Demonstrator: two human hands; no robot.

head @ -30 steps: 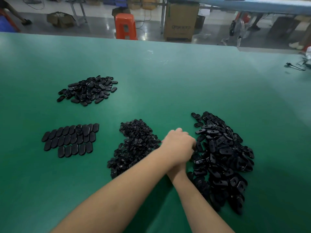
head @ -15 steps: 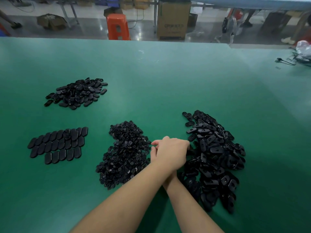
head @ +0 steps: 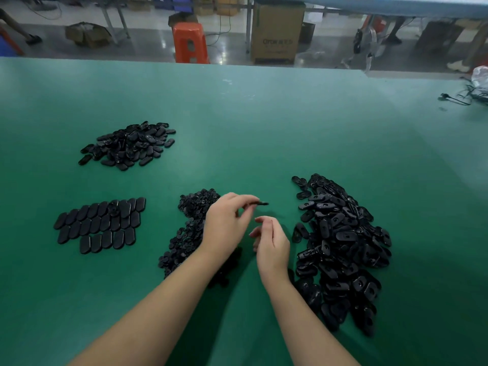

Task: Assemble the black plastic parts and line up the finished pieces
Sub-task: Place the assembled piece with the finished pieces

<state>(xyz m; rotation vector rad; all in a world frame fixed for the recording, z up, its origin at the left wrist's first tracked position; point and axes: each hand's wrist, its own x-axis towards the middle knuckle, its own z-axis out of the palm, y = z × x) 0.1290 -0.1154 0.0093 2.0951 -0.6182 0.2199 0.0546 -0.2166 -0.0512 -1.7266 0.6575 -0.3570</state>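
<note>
Two hands apart: left hand [head: 226, 223] grip pinching black part [head: 260, 204], right hand [head: 272, 244] loosely curled, empty.

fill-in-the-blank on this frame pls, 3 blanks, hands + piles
1. The black part is pinched by the ____ hand.
2. The lined-up pieces lie to the ____ of the middle pile.
3. The table is ____ in colour.

Missing words: left; left; green

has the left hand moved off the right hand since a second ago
Yes. The left hand has pulled away toward the small-parts pile, pinching a black part; the right hand stays beside the big pile.
</note>
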